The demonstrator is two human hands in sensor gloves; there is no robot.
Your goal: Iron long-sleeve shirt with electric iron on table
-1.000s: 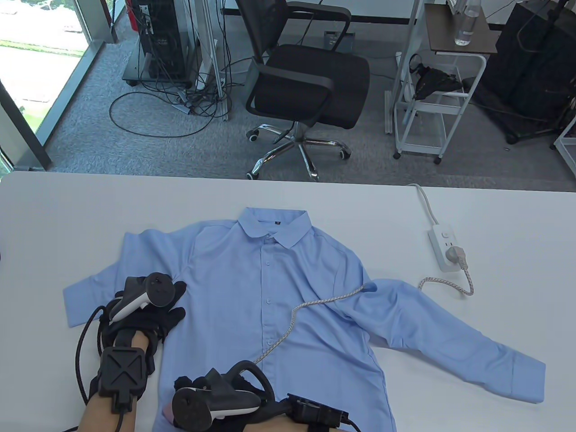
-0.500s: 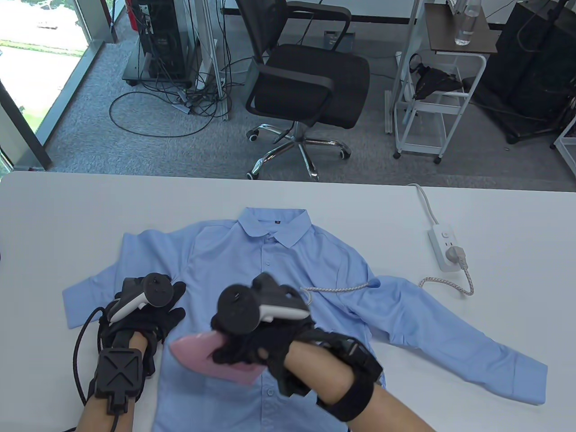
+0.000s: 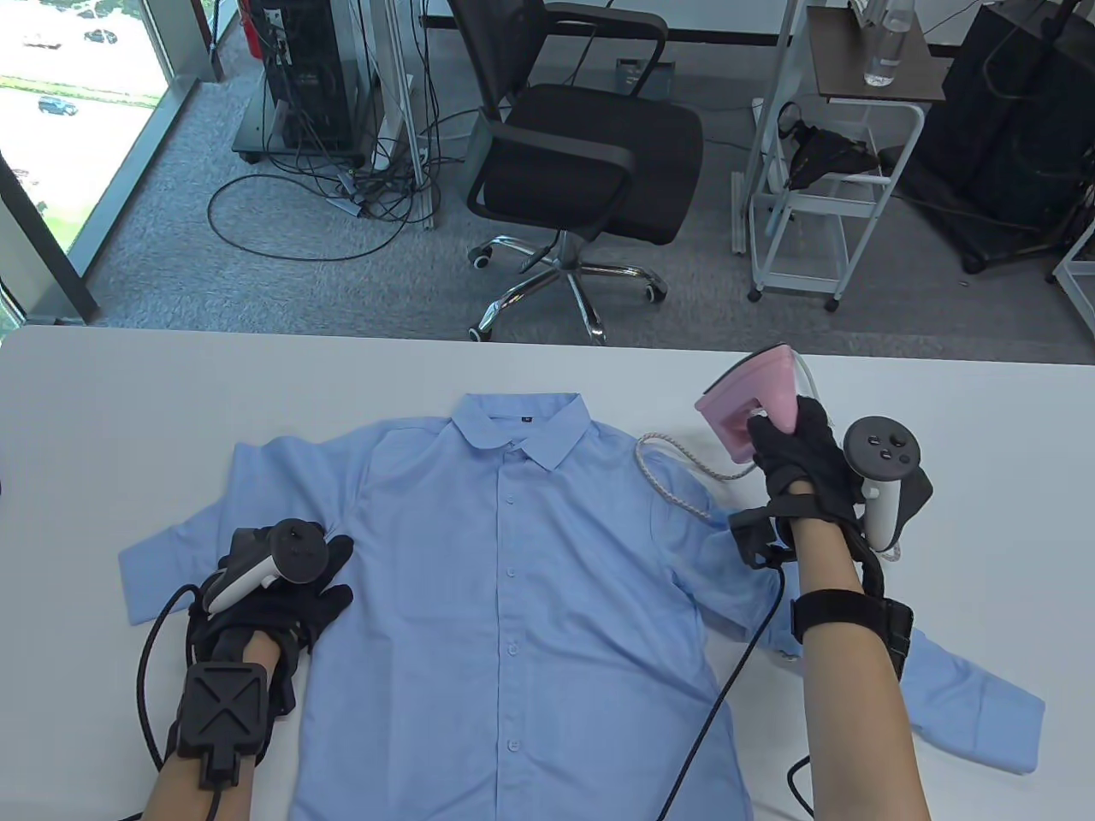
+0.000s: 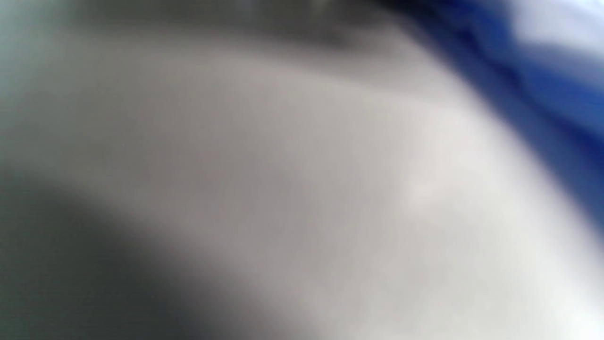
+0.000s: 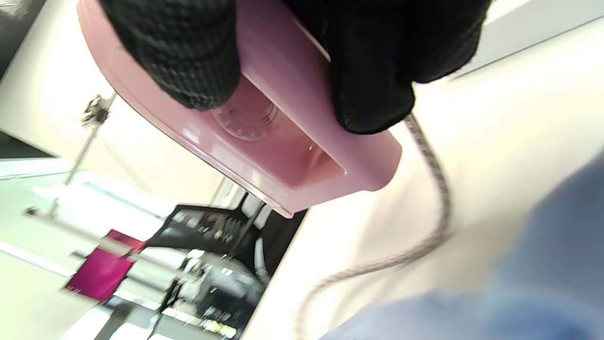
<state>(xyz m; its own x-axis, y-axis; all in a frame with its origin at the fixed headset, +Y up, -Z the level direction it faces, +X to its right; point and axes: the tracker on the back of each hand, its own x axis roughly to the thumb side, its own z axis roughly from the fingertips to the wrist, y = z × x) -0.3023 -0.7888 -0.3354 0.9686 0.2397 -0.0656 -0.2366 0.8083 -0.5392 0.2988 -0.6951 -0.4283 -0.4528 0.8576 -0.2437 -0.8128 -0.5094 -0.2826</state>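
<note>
Shirt [image 3: 513, 581] lies flat, buttoned front up, at the table's [image 3: 128, 410] centre, collar at 12 o'clock. Right hand [image 3: 800, 457] clenches the pink iron [image 3: 753, 398] by its handle, out at 2 o'clock off the collar, fingers [image 5: 188, 56] wrapped tight. Braided cord [image 3: 676, 479] loops across the shoulder. Left hand [image 3: 274, 590] is spread flat, pressing the shirt near the 9 o'clock armpit.

Cloth, plastic and braid on a matt table

The shirt [image 3: 505, 556] is smooth, matt light-blue cloth; the iron [image 5: 283, 146] is glossy pink plastic with a woven, speckled fabric-braided cord [image 5: 424, 236]. Both gloves [image 3: 804, 453] are black knit with a rough weave. The white table [image 3: 128, 402] looks smooth and matt.
</note>
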